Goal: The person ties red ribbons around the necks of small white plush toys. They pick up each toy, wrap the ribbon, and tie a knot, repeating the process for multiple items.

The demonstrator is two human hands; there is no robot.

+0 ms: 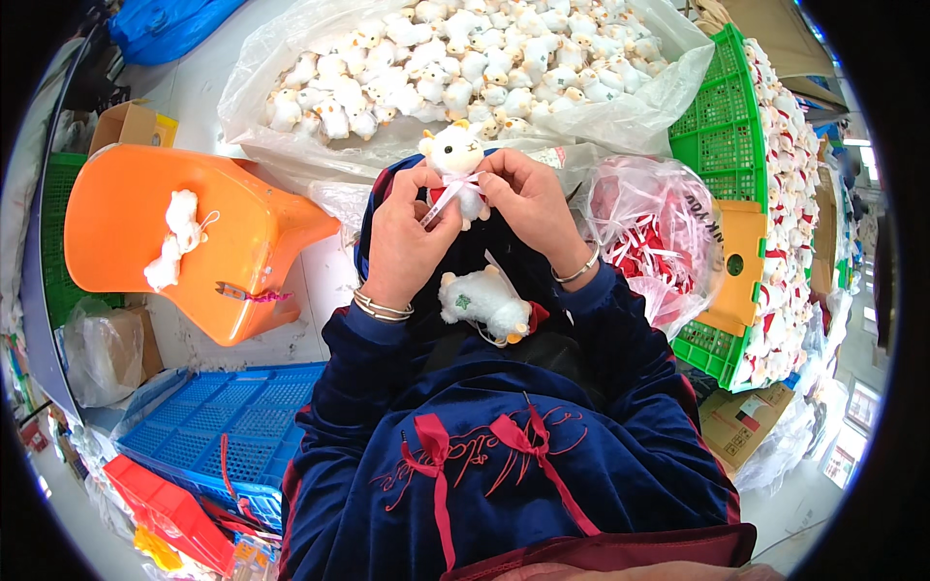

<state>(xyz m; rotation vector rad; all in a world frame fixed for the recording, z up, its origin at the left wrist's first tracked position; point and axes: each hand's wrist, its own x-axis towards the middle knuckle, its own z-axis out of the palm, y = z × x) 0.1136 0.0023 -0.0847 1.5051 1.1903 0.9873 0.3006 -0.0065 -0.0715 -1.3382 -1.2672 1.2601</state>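
Observation:
A small white plush animal (pixel 453 151) with yellowish horns and black eyes sits upright between my hands, facing me. A pale pink ribbon (pixel 449 196) crosses its neck, and some red cloth shows at its side. My left hand (pixel 408 230) is closed around the toy's side, pinching the ribbon by the neck. On the other side my right hand (pixel 533 199) pinches the ribbon between thumb and forefinger. Below my hands, a second white plush toy (pixel 484 302) with a green mark and some red cloth lies on my lap.
A big clear bag (pixel 620 121) of white plush toys lies ahead. On the left, an orange stool (pixel 116 218) bears white plush toys (pixel 182 228) and small thread snips (pixel 232 290). At right stand a bag of red pieces and ribbons (pixel 654 247) and a green crate (pixel 717 116). Blue crates (pixel 218 421) lie lower left.

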